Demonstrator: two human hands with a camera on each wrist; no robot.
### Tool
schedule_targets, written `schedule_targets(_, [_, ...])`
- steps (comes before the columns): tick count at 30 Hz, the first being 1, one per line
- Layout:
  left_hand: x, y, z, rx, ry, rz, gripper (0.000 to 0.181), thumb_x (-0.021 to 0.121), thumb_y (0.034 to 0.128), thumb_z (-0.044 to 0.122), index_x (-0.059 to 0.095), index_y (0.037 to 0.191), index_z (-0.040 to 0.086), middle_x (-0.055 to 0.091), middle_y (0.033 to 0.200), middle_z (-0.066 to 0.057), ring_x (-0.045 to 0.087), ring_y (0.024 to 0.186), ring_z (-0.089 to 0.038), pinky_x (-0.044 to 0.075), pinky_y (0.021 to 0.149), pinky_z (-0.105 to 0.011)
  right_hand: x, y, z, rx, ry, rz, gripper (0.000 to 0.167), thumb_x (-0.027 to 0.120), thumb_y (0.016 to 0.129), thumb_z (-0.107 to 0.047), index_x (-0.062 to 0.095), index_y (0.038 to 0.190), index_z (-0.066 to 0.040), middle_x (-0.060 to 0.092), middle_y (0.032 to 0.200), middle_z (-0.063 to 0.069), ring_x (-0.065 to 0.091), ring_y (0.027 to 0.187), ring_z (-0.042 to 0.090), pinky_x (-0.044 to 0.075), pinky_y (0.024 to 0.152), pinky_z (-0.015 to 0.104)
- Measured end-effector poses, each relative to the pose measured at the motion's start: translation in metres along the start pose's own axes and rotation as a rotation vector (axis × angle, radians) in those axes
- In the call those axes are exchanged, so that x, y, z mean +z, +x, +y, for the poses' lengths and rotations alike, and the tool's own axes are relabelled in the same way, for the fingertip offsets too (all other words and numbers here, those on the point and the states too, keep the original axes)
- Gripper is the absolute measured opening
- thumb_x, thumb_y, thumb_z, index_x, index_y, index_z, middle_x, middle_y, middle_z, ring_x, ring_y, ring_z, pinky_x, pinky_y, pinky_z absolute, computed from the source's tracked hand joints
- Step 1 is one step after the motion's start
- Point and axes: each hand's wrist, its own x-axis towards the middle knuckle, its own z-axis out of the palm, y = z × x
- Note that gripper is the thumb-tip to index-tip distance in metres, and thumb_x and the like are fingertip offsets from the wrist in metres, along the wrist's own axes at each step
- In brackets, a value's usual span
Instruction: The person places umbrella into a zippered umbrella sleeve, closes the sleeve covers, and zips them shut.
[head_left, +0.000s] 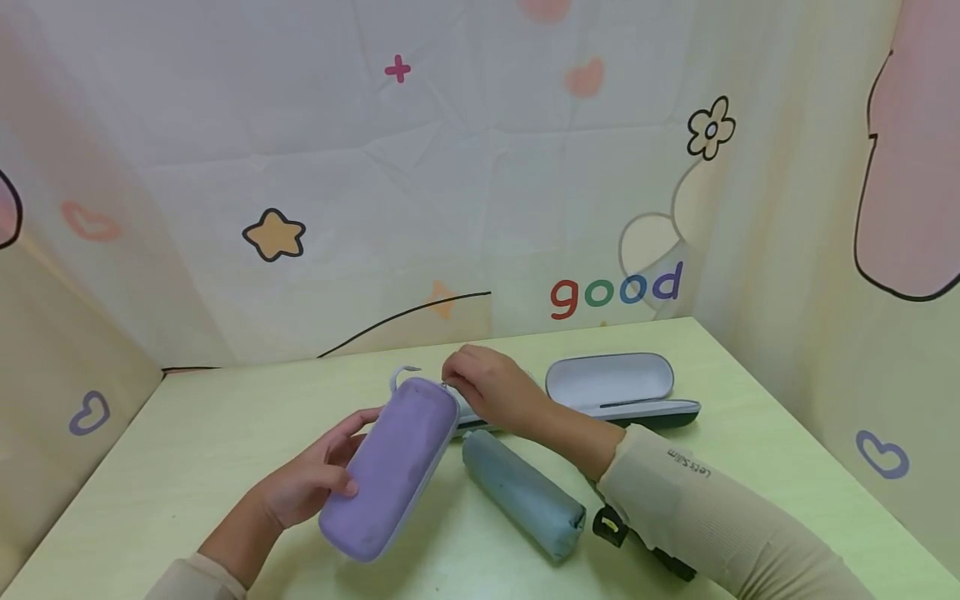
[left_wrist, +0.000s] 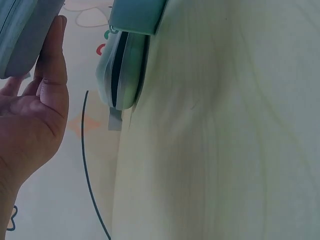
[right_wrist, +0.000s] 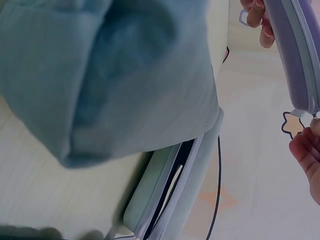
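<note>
My left hand (head_left: 303, 483) holds a purple zippered case (head_left: 393, 467) above the table, thumb on its front face and fingers behind. The case is tilted, its upper end leaning right, with a small loop strap (head_left: 397, 377) at the top. My right hand (head_left: 491, 387) pinches the zipper pull at the upper right corner; in the right wrist view these fingertips (right_wrist: 302, 147) meet the case's end. The zipper appears closed along the visible side. Below the right hand lies a blue-grey roll-shaped fabric pencil case (head_left: 525, 496).
A pale green case (left_wrist: 132, 70), its zipper partly open, lies behind the purple one. At the back right stands an open hard case (head_left: 611, 379) with a grey lining. A black strap-like item (head_left: 609, 527) with a yellow mark is partly hidden under my right forearm.
</note>
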Motion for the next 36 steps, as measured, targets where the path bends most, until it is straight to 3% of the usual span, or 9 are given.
schedule_targets(4, [-0.001, 0.001, -0.001, -0.026, -0.005, -0.034, 0.080, 0.055, 0.0745, -0.001, 0.035, 0.148, 0.022, 0.053, 0.124, -0.016, 0.058, 0.108, -0.029, 0.051, 0.087, -0.043, 0.000, 0.000, 0.000, 0.021, 0.016, -0.048, 0.007, 0.066, 0.090, 0.001, 0.063, 0.093, -0.005, 0.063, 0.088, 0.003, 0.058, 0.083, 0.016, 0.051, 0.078, 0.026])
schedule_targets(6, [-0.003, -0.001, -0.001, -0.020, -0.017, -0.048, 0.078, 0.054, 0.0780, 0.000, 0.036, 0.149, 0.024, 0.055, 0.125, -0.016, 0.059, 0.108, -0.029, 0.052, 0.087, -0.042, 0.000, 0.000, 0.000, 0.088, 0.083, -0.086, 0.005, 0.064, 0.091, 0.000, 0.063, 0.093, -0.004, 0.063, 0.089, 0.003, 0.058, 0.083, 0.016, 0.051, 0.078, 0.025])
schedule_targets(9, [-0.005, -0.005, -0.001, -0.011, -0.027, -0.033, 0.067, 0.052, 0.0848, 0.001, 0.042, 0.147, 0.025, 0.059, 0.122, -0.013, 0.062, 0.106, -0.027, 0.053, 0.087, -0.041, -0.001, 0.000, 0.000, 0.273, 0.255, -0.143, 0.002, 0.061, 0.094, -0.002, 0.062, 0.096, -0.004, 0.064, 0.090, 0.003, 0.058, 0.081, 0.015, 0.052, 0.076, 0.023])
schedule_targets(14, [-0.010, -0.011, 0.000, -0.019, -0.009, 0.072, 0.043, 0.045, 0.0931, 0.007, 0.057, 0.132, 0.020, 0.067, 0.112, -0.005, 0.067, 0.095, -0.019, 0.054, 0.082, -0.035, -0.005, 0.001, -0.002, 0.591, 0.597, -0.162, 0.006, 0.054, 0.099, -0.003, 0.057, 0.103, -0.001, 0.065, 0.098, 0.009, 0.066, 0.087, 0.018, 0.056, 0.078, 0.029])
schedule_targets(18, [-0.012, -0.014, 0.003, -0.043, 0.023, 0.216, 0.029, 0.041, 0.1019, 0.014, 0.061, 0.122, 0.020, 0.067, 0.108, -0.001, 0.065, 0.092, -0.017, 0.053, 0.078, -0.033, -0.004, 0.002, -0.005, 0.723, 0.733, -0.088, 0.007, 0.050, 0.100, -0.001, 0.055, 0.104, 0.002, 0.063, 0.100, 0.014, 0.067, 0.093, 0.023, 0.057, 0.080, 0.036])
schedule_targets(22, [-0.010, -0.012, 0.005, -0.097, 0.024, 0.455, 0.020, 0.044, 0.1045, 0.028, 0.062, 0.111, 0.022, 0.062, 0.105, -0.001, 0.062, 0.090, -0.017, 0.053, 0.074, -0.034, -0.001, 0.002, -0.005, 0.792, 0.802, -0.007, 0.007, 0.049, 0.100, 0.001, 0.054, 0.103, 0.005, 0.062, 0.101, 0.016, 0.065, 0.095, 0.025, 0.056, 0.081, 0.037])
schedule_targets(28, [-0.010, -0.008, 0.007, -0.050, -0.160, 0.767, 0.013, 0.056, 0.1001, 0.024, 0.056, 0.106, 0.012, 0.062, 0.098, -0.001, 0.064, 0.086, -0.015, 0.054, 0.077, -0.028, 0.002, 0.003, -0.005, 0.873, 0.885, 0.058, 0.007, 0.046, 0.101, 0.001, 0.051, 0.103, 0.005, 0.059, 0.104, 0.017, 0.061, 0.099, 0.027, 0.055, 0.085, 0.035])
schedule_targets(32, [-0.010, -0.009, 0.009, 0.003, -0.292, 0.871, 0.015, 0.060, 0.0976, 0.015, 0.055, 0.109, 0.007, 0.063, 0.098, -0.004, 0.066, 0.084, -0.014, 0.054, 0.082, -0.024, 0.003, 0.003, -0.005, 0.921, 0.929, 0.083, 0.007, 0.045, 0.101, 0.002, 0.050, 0.104, 0.005, 0.056, 0.106, 0.017, 0.061, 0.100, 0.027, 0.054, 0.086, 0.035])
schedule_targets(36, [-0.009, -0.005, 0.012, 0.018, -0.405, 0.940, 0.007, 0.063, 0.0953, 0.013, 0.064, 0.098, 0.007, 0.065, 0.094, -0.005, 0.067, 0.084, -0.014, 0.052, 0.086, -0.023, 0.005, 0.005, -0.007, 0.938, 0.967, 0.095, 0.007, 0.044, 0.101, 0.003, 0.049, 0.105, 0.006, 0.055, 0.109, 0.019, 0.061, 0.102, 0.028, 0.053, 0.088, 0.037])
